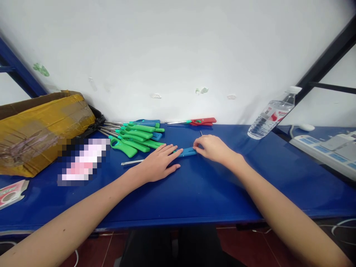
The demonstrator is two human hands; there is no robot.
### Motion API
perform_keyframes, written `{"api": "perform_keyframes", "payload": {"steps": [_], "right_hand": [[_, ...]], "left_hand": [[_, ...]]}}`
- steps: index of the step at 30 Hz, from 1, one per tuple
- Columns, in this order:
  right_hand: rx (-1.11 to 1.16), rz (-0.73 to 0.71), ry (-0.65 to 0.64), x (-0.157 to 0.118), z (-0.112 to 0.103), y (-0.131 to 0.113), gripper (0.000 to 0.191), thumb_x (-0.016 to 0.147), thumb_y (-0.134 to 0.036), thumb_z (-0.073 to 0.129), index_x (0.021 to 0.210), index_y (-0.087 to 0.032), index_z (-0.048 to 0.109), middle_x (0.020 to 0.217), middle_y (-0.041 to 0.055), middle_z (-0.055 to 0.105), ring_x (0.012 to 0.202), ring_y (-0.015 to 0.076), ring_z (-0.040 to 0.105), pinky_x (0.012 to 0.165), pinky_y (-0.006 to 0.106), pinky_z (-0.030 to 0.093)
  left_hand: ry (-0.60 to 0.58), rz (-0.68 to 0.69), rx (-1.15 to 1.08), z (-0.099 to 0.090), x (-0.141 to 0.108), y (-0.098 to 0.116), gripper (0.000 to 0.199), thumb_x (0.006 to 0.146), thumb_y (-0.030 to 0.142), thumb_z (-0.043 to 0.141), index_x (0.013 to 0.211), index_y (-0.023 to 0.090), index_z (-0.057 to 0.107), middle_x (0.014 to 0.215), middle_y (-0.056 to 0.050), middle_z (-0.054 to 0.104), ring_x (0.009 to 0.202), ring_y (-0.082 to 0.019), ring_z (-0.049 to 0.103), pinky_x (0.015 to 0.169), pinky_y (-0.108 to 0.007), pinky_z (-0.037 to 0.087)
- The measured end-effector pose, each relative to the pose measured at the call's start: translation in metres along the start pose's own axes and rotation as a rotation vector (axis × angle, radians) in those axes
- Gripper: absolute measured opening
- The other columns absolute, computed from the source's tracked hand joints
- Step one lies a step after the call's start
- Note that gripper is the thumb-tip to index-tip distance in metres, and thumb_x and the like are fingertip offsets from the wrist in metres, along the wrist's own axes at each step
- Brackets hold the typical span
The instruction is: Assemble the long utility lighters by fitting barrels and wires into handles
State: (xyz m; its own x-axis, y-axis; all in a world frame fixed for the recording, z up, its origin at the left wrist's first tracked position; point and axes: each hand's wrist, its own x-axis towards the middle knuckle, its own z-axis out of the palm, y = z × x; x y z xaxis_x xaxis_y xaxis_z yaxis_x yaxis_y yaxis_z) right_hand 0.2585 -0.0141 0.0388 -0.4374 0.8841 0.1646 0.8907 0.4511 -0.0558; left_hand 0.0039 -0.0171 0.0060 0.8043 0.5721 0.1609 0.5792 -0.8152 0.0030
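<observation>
A blue long-nosed gas lighter [187,152] lies on the blue table, its metal tube [132,162] pointing left. My left hand [158,162] rests across its middle with fingers stretched out, hiding part of it. At the handle's right end, my right hand [211,148] has thumb and fingertips pinched together. A thin dark tip [201,133] pokes up behind those fingers; what they hold is hidden. Just beyond my left hand lies a pile of green lighters [139,133], with some blue handles among them.
Red lighters [204,121] lie by the wall. A taped cardboard box [44,129] stands at left, near a blurred-out patch and a torn card piece [12,193]. A tilted water bottle [271,115] leans at right, beside a white power strip [325,154]. The table's front edge [178,221] is close.
</observation>
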Motion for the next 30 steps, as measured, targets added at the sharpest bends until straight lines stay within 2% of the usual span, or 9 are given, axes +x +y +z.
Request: {"api": "perform_keyframes", "payload": {"steps": [3, 8, 11, 15, 18, 23, 30], "right_hand": [[-0.012, -0.008, 0.013, -0.0006, 0.0023, -0.0001, 0.017, 0.093, -0.018, 0.052, 0.087, -0.019, 0.068, 0.095, 0.0106, 0.073, 0.088, 0.0272, 0.066, 0.071, 0.035, 0.044], [-0.05, -0.112, 0.058, -0.0018, 0.005, 0.0024, 0.02, 0.095, -0.014, 0.046, 0.089, -0.017, 0.065, 0.096, 0.0116, 0.071, 0.09, 0.0251, 0.063, 0.087, 0.036, 0.045], [-0.045, -0.144, 0.057, -0.002, 0.005, 0.0047, 0.02, 0.095, -0.012, 0.046, 0.092, -0.016, 0.065, 0.096, 0.0105, 0.07, 0.09, 0.0243, 0.063, 0.092, 0.037, 0.045], [0.034, -0.148, 0.029, -0.0026, 0.0031, 0.0053, 0.025, 0.092, -0.006, 0.044, 0.099, -0.016, 0.066, 0.102, 0.0091, 0.071, 0.096, 0.0231, 0.064, 0.091, 0.035, 0.047], [0.041, -0.125, 0.033, -0.0031, 0.001, 0.0036, 0.023, 0.093, -0.01, 0.048, 0.105, -0.017, 0.066, 0.108, 0.0091, 0.071, 0.102, 0.0242, 0.065, 0.089, 0.035, 0.048], [-0.051, -0.034, 0.069, -0.002, -0.002, 0.0005, 0.014, 0.094, -0.025, 0.057, 0.093, -0.018, 0.07, 0.101, 0.0084, 0.073, 0.097, 0.0262, 0.066, 0.08, 0.036, 0.049], [-0.018, -0.064, 0.061, -0.0006, 0.0014, 0.002, 0.016, 0.094, -0.017, 0.054, 0.089, -0.019, 0.069, 0.098, 0.0077, 0.072, 0.092, 0.0242, 0.066, 0.078, 0.035, 0.049]], "left_hand": [[0.002, 0.002, -0.002, 0.0011, 0.0, 0.0, 0.057, 0.105, 0.049, 0.033, 0.153, 0.019, 0.036, 0.155, -0.013, 0.042, 0.146, -0.029, 0.036, 0.121, -0.048, 0.025], [-0.003, -0.006, -0.011, 0.0013, 0.0004, 0.001, 0.057, 0.105, 0.048, 0.036, 0.153, 0.018, 0.037, 0.155, -0.014, 0.042, 0.146, -0.029, 0.035, 0.122, -0.047, 0.024], [-0.005, -0.005, -0.002, 0.0014, 0.0008, 0.0011, 0.058, 0.104, 0.048, 0.037, 0.153, 0.017, 0.036, 0.155, -0.015, 0.041, 0.146, -0.03, 0.035, 0.122, -0.047, 0.024], [-0.005, -0.006, 0.0, 0.0023, 0.0007, 0.0005, 0.057, 0.104, 0.047, 0.038, 0.153, 0.017, 0.037, 0.155, -0.015, 0.041, 0.146, -0.03, 0.035, 0.121, -0.047, 0.024], [0.007, 0.001, -0.001, 0.0029, 0.0003, 0.0002, 0.056, 0.105, 0.047, 0.037, 0.153, 0.018, 0.037, 0.155, -0.014, 0.042, 0.145, -0.029, 0.036, 0.121, -0.048, 0.025], [0.019, 0.005, -0.008, 0.0028, 0.0005, 0.0005, 0.056, 0.104, 0.047, 0.038, 0.153, 0.017, 0.038, 0.154, -0.015, 0.043, 0.145, -0.029, 0.037, 0.121, -0.049, 0.026], [0.005, -0.001, 0.002, 0.0018, 0.0004, 0.0005, 0.057, 0.104, 0.046, 0.039, 0.153, 0.017, 0.037, 0.155, -0.016, 0.041, 0.145, -0.03, 0.036, 0.121, -0.049, 0.026]]}}
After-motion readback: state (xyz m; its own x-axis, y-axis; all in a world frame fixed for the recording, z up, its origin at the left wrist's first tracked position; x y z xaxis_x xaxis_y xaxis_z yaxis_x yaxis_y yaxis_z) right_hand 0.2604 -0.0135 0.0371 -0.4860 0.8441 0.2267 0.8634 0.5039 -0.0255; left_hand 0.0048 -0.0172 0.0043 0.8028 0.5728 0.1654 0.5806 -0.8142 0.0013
